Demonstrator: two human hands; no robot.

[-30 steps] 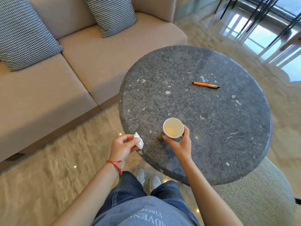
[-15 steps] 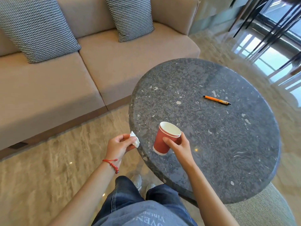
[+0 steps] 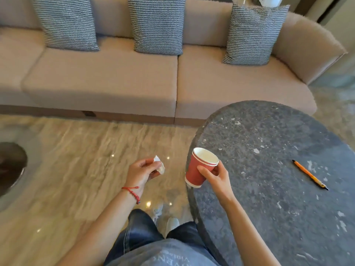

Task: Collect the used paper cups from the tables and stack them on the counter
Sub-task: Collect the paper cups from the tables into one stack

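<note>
R hand point(image 3: 215, 176) grips cup point(image 3: 199, 167) below rim, off tabletop point(image 3: 278, 189); L hand point(image 3: 142, 172) pinches tissue point(image 3: 159, 167). Cup prob. light, thin-walled, crushable: hold gently near the stiffer rim.

1. Round dark surface point(image 3: 269, 150): mostly bare top, only an orange pen point(image 3: 309, 174) lying flat on its right side.
2. Floor point(image 3: 76, 169) btwn surface & sofa point(image 3: 115, 83): open strip.
3. Sofa front edge runs just behind the surface's far rim.

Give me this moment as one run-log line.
right hand: holds red cup, lifted at table edge | left hand: pinches tissue | pen: on table
</note>
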